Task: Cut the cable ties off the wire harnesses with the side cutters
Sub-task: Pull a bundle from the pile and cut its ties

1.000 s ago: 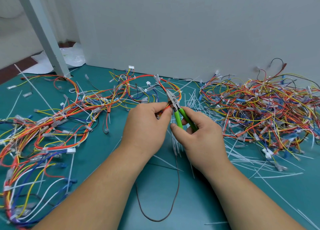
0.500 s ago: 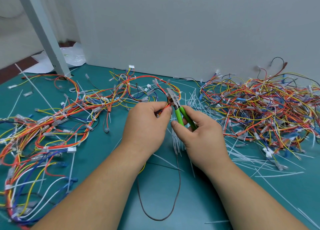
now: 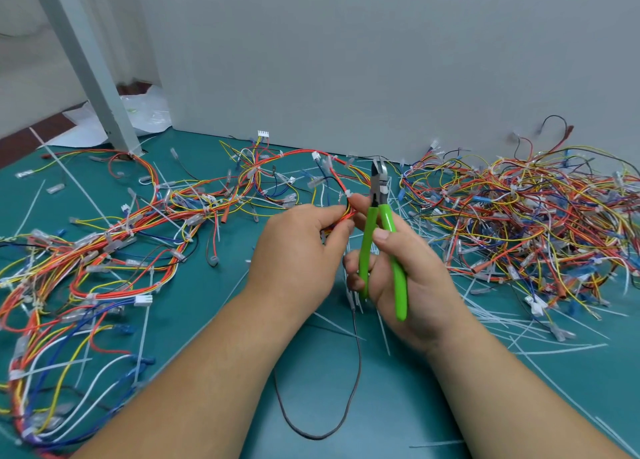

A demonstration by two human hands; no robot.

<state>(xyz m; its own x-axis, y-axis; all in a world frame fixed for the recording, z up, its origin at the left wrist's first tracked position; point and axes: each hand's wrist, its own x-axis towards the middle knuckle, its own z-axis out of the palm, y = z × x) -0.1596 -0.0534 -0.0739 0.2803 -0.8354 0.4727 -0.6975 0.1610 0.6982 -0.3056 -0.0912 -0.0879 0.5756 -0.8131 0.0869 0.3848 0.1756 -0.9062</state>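
Note:
My left hand (image 3: pixel 298 251) pinches a bundle of red, orange and yellow wires of the wire harness (image 3: pixel 194 202) at the table's middle. A white cable tie (image 3: pixel 347 193) sits on that bundle just above my fingertips. My right hand (image 3: pixel 401 278) grips the green-handled side cutters (image 3: pixel 380 223), held nearly upright with the jaws pointing up and slightly apart, just right of the tie and not touching it.
A big tangle of loose wires (image 3: pixel 519 216) fills the right side. Cut white tie strips (image 3: pixel 485 313) litter the green mat (image 3: pixel 346 406). A dark wire loop (image 3: pixel 311 431) lies between my forearms. A grey wall (image 3: pixel 346 60) stands behind, a metal post (image 3: pixel 90 64) at left.
My right hand has lifted and turned the cutters from a left-leaning tilt at the bundle to nearly upright, clear of the wires. The left hand keeps its hold.

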